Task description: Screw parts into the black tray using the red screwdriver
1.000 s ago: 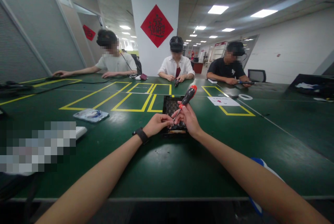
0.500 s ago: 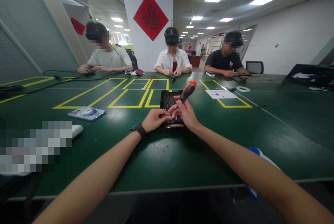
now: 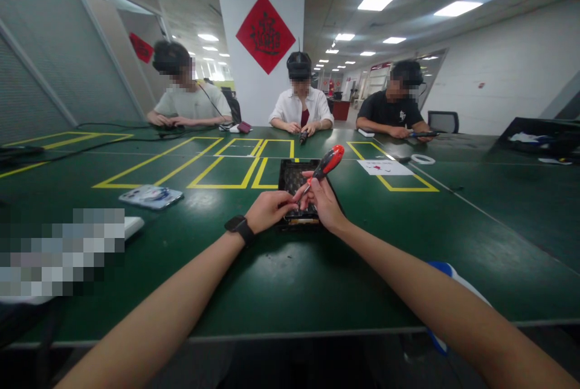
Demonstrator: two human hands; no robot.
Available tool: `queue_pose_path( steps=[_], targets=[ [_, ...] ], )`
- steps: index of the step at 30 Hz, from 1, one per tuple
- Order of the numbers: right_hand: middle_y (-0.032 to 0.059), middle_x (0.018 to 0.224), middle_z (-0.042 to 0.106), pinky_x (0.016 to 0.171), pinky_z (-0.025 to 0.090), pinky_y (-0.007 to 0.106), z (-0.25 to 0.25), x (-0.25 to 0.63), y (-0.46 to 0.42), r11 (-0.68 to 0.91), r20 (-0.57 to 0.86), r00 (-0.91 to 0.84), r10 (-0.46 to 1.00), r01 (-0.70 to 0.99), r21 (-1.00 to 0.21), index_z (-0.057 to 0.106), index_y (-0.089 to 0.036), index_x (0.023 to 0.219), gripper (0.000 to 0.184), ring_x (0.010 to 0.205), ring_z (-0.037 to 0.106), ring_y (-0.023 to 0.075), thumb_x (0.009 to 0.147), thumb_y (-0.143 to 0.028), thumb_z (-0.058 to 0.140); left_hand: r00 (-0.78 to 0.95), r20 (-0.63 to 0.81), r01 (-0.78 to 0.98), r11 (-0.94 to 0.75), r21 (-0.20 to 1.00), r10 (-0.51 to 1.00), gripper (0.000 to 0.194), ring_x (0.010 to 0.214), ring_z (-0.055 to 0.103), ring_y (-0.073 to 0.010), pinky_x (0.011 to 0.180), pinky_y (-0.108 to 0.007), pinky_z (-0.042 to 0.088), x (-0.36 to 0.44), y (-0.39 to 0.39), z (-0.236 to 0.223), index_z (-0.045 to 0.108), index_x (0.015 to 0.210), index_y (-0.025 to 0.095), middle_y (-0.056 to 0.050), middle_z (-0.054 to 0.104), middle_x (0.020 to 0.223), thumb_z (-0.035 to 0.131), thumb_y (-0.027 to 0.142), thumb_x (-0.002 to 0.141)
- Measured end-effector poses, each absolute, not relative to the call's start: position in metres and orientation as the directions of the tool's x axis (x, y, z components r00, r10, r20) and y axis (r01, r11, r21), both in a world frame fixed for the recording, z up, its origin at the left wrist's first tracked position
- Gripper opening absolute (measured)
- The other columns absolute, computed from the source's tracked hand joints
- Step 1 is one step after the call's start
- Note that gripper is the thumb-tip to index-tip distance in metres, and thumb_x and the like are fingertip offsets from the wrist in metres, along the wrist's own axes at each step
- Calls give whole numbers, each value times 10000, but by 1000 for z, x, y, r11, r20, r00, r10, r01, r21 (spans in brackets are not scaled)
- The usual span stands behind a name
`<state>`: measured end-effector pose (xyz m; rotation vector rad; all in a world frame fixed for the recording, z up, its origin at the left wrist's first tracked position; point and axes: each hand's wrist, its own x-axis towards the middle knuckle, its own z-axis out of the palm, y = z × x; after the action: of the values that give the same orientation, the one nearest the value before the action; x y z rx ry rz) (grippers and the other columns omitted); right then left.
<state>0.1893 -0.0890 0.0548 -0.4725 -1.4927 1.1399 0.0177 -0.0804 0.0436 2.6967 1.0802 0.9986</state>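
My right hand [image 3: 328, 206] is closed around a red-and-black screwdriver [image 3: 328, 162]. The handle tilts up and to the right, while the shaft points down to the left. Close to the shaft's lower end, my left hand [image 3: 268, 210] pinches with thumb and forefinger; whatever sits between those fingertips is too small to make out. Beneath both hands lies a shallow black case [image 3: 299, 228], open at the top and dark inside, partly covered by my fingers. A dark band [image 3: 241, 229] circles my left wrist.
A patterned phone [image 3: 151, 196] lies on the green table [image 3: 254, 298] to the left, beyond a blurred-out white item. Right of the case are a printed sheet [image 3: 384, 167] and a tape roll [image 3: 423, 159]. Three people sit opposite. Black cables cross the far left.
The view has shifted slightly. Both hands stay over the black case, and the screwdriver handle leans a little further right. My grip looks much the same.
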Motion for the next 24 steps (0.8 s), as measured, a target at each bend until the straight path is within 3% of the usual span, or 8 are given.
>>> queue_pose_path(
  steps=[3,7,10,13,18,24],
  targets=[
    [-29,677,608,495,413,207,54,189,-90,466,533,-288,796,-271,-842,398,-207,1079,305,473,514,71,881,-438,379,558,540,580,-762,289,630,277,648,508,-108,625,-219,362,17,-81,44,606,792,150,-16,574,697,427,344,875],
    [-22,688,610,503,419,213,53,188,-91,494,547,-266,794,-241,-835,408,-201,1071,292,475,512,70,888,-425,375,468,523,591,-692,414,712,307,582,501,-99,570,-207,366,20,-86,45,587,884,153,9,580,660,571,437,769],
    [-20,690,610,493,415,212,53,189,-90,495,544,-254,799,-234,-837,412,-202,1072,299,469,512,69,887,-434,371,426,508,587,-656,475,749,340,533,481,-89,524,-197,349,22,-87,45,591,801,143,21,563,603,621,469,711],
    [-22,685,611,494,415,210,52,190,-88,482,537,-258,803,-249,-840,409,-206,1075,315,473,521,72,881,-452,372,436,507,599,-660,453,743,305,519,461,-82,514,-197,326,21,-85,44,613,739,138,20,552,581,585,442,753],
    [-28,675,608,480,409,204,51,191,-85,452,524,-251,814,-293,-843,408,-208,1070,329,461,512,70,871,-469,383,483,511,589,-695,412,711,246,570,485,-88,559,-206,337,20,-83,45,649,814,159,4,593,649,519,367,820],
    [-33,646,595,442,387,199,52,191,-82,411,495,-235,836,-330,-850,419,-205,1033,332,418,492,67,859,-487,397,425,499,495,-656,570,755,354,565,476,-89,545,-200,368,23,-84,43,599,851,145,18,571,639,663,447,679]
  ],
)
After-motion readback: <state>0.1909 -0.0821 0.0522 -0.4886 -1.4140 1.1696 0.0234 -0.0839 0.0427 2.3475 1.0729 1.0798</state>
